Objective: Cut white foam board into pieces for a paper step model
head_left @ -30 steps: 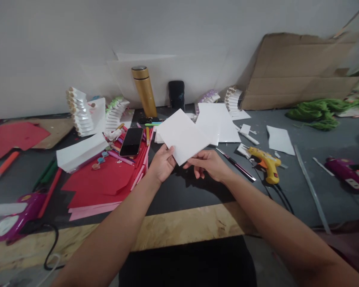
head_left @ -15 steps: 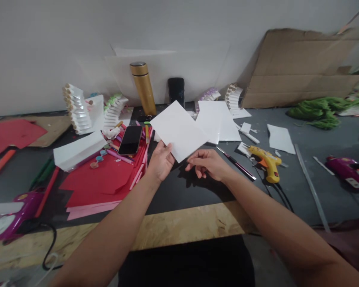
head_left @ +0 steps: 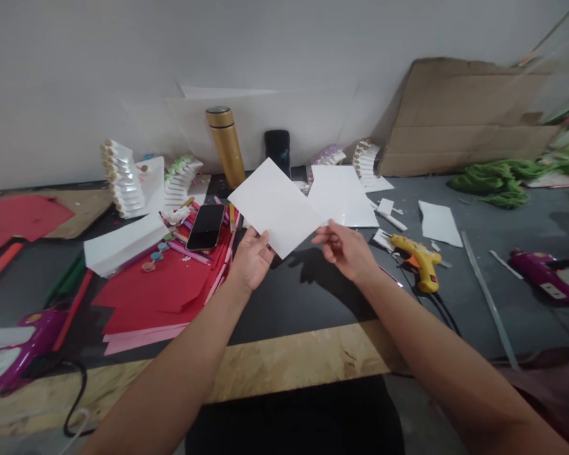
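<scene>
A white square sheet of stiff card [head_left: 277, 208] is held up above the dark tabletop, one corner pointing toward me. My left hand [head_left: 253, 258] grips its lower left edge, thumb on top and fingers behind. At the right corner of the card, my right hand [head_left: 344, 249] has thumb and forefinger closed, with the other fingers curled. Behind the card lies a larger white sheet [head_left: 344, 196]. A cutter knife [head_left: 391, 276] lies mostly hidden under my right wrist.
A yellow glue gun [head_left: 420, 259] and white scraps lie to the right, beside a clear ruler-like strip [head_left: 490, 297]. On the left are red sheets [head_left: 156, 284], a phone [head_left: 205, 226] and a folded white box [head_left: 126, 243]. A gold flask [head_left: 226, 145] stands at the back.
My right hand has moved right and up, from the card's near corner to its right corner. The card has shifted slightly left in my left hand. The cutter knife is now mostly covered.
</scene>
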Demonstrator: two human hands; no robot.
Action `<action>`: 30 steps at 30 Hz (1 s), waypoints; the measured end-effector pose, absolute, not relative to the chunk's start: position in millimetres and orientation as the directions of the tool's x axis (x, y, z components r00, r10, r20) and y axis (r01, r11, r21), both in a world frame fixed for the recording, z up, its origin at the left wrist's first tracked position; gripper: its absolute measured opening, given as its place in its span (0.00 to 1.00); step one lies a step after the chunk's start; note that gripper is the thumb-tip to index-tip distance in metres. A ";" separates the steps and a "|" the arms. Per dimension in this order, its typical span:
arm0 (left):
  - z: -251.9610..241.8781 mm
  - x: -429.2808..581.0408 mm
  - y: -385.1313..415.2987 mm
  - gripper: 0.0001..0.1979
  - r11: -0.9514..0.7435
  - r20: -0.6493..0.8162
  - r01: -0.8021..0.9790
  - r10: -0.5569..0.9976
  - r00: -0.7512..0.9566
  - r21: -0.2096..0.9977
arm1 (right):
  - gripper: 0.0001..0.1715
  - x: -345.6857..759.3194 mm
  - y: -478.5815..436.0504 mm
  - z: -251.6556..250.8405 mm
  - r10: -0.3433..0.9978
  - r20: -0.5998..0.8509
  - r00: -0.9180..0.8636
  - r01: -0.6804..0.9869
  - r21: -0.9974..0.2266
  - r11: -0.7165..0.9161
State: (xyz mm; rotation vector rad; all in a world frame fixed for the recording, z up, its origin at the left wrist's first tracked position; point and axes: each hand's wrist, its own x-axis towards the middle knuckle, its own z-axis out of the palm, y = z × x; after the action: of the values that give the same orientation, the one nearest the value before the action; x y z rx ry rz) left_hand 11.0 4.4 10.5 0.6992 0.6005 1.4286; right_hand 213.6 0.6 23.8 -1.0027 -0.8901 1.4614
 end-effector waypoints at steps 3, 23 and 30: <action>8.5 9.1 5.4 0.15 0.037 0.016 -0.665 0.997 0.074 0.746 | 0.25 222.5 5.3 29.5 0.984 -0.143 0.102 -0.461 -0.884 -0.080; 10.6 -6.3 11.9 0.12 0.070 -0.068 -0.585 0.997 0.026 0.808 | 0.20 225.8 1.5 22.9 0.959 -0.225 -0.170 -0.123 -0.961 -0.247; 11.9 -9.1 14.4 0.16 0.104 -0.162 -0.497 0.984 -0.074 0.861 | 0.27 228.2 3.6 19.7 0.964 -0.207 -0.167 -0.047 -0.975 -0.218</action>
State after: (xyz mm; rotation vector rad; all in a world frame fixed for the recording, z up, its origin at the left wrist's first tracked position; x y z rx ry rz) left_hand -9.1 14.4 11.9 0.6717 0.9620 1.3879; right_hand 228.2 3.6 19.7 -1.2354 -1.1687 1.5189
